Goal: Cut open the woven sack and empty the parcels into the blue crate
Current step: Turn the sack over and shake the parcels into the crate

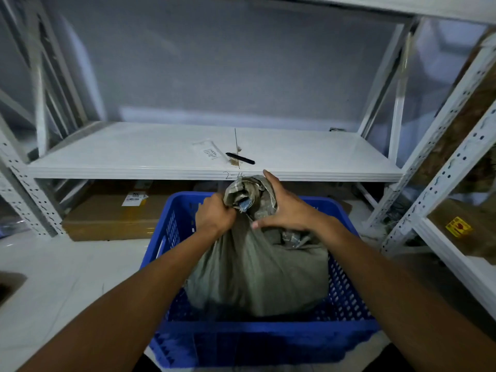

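Note:
A grey-green woven sack (257, 272) stands upright inside the blue crate (346, 296), bulging with contents I cannot see. Its bunched neck (248, 191) rises above the crate's far rim. My left hand (214, 214) grips the neck from the left, fingers curled round it. My right hand (281, 208) wraps the neck from the right, fingers up along the cloth and thumb stretched below. Something small and blue-grey shows at the neck between my hands. A black knife or pen-like tool (240, 158) lies on the white shelf behind the crate.
A white metal shelf (134, 157) runs across at mid height, with a small labelled bag (208, 150) on it. Cardboard boxes (112, 210) lie under it. Rack uprights (440, 162) and another shelf with brown goods stand on the right. Pale floor lies to the left.

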